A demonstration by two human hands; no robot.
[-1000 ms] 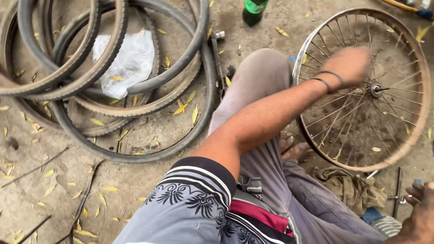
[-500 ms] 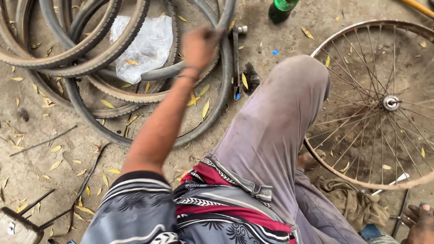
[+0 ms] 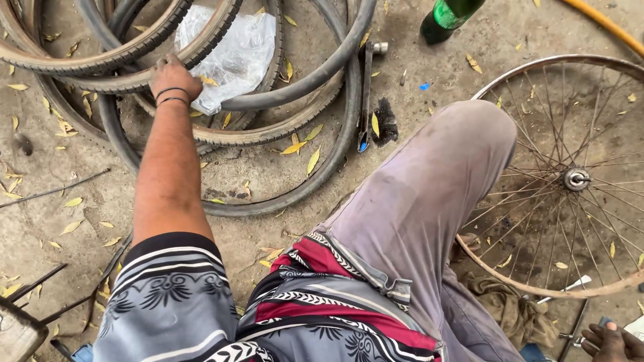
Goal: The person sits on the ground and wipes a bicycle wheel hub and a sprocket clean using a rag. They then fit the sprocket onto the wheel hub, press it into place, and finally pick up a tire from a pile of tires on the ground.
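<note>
The left hand (image 3: 173, 77) rests knuckles-up on a tyre (image 3: 134, 50) in the heap beside a plastic bag (image 3: 231, 50), fingers seemingly curled over it. The right hand (image 3: 614, 342) shows at the frame's corner near the wheel (image 3: 570, 181); its grip can't be told.

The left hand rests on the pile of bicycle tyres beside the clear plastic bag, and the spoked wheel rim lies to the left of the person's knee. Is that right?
Not quite. The head view shows the spoked wheel rim lying to the right of the person's knee, not the left. The rest holds: the left hand rests on the pile of bicycle tyres beside the clear plastic bag.
</note>
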